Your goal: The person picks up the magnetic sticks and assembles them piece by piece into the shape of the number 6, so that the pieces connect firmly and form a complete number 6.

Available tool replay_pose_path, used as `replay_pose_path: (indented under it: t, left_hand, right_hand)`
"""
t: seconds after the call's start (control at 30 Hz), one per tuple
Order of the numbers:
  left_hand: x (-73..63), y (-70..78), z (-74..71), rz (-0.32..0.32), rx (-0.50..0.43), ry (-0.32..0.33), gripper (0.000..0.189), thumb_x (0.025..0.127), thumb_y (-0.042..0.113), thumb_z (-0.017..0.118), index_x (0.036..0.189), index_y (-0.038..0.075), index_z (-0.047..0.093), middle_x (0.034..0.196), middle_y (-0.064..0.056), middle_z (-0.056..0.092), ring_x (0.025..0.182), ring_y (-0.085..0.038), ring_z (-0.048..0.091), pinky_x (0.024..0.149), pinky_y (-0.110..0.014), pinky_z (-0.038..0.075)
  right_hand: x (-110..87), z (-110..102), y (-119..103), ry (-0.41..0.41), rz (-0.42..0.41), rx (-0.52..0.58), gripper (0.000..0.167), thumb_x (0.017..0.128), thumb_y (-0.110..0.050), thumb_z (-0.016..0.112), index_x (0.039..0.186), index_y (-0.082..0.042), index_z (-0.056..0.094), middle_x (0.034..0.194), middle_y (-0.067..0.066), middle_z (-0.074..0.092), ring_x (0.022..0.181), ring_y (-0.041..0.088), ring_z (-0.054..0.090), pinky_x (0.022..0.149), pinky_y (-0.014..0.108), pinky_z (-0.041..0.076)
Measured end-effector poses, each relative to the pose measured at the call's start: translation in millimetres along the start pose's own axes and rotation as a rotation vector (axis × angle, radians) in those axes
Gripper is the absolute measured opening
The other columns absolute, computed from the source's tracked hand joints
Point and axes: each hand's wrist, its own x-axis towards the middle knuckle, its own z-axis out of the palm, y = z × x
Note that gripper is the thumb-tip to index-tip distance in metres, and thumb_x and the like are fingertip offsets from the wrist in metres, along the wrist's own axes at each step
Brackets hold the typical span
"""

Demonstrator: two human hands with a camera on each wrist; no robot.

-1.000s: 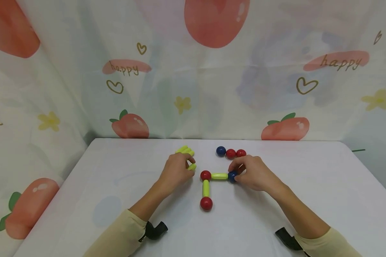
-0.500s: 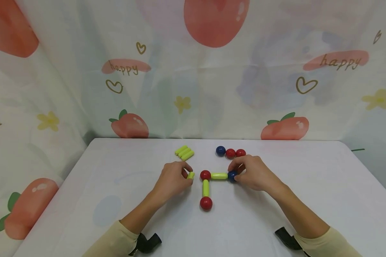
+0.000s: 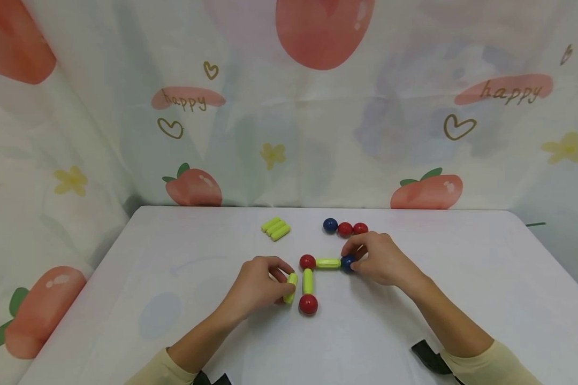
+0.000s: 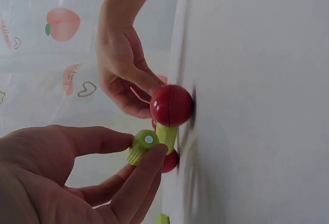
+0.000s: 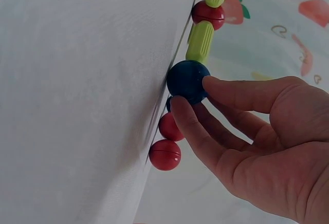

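My left hand [image 3: 260,283] pinches a loose yellow-green rod [image 3: 290,289] between thumb and fingers, just left of a joined piece on the table. In the left wrist view the rod's end [image 4: 147,140] shows a pale round spot. The joined piece has a red corner ball [image 3: 307,262], a rod [image 3: 308,281] running toward me to another red ball [image 3: 308,304], and a rod [image 3: 328,263] running right to a blue ball [image 3: 348,263]. My right hand [image 3: 380,259] holds that blue ball between thumb and fingers.
Several spare yellow-green rods [image 3: 276,229] lie side by side at the back of the white table [image 3: 390,337]. To their right sit a loose blue ball [image 3: 330,225] and two red balls [image 3: 345,230] in a row. A printed cloth [image 3: 298,133] hangs behind.
My left hand has come toward me from beside the spare rods with one rod, which now stands lengthwise beside the joined piece. My right hand stays on the blue ball.
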Motion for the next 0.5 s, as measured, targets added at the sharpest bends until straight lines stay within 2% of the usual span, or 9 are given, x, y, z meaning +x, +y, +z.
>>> replay_pose_path:
  t: [0.3,0.5]
  left_hand:
    - [-18.8,3.3,8.7,-0.051,-0.189,-0.117,0.025,0.083,0.010,0.084,0.105,0.010,0.072,0.088,-0.007,0.068,0.065,-0.019,0.071,0.065,-0.032,0.062]
    - [-25.4,6.2,15.5,-0.081,-0.201,-0.163,0.027,0.083,0.009,0.085,0.105,0.011,0.070,0.088,-0.007,0.068,0.066,-0.019,0.071,0.064,-0.032,0.062]
  right_hand:
    - [0.2,0,-1,0.007,-0.007,-0.011,0.021,0.084,-0.001,0.078,0.103,-0.010,0.077,0.098,0.007,0.072,0.095,0.024,0.065,0.076,0.037,0.058]
    - [-0.4,0,-1,0.008,-0.004,-0.011,0.021,0.084,-0.001,0.077,0.103,-0.011,0.077,0.098,0.007,0.072,0.095,0.023,0.066,0.076,0.037,0.058]
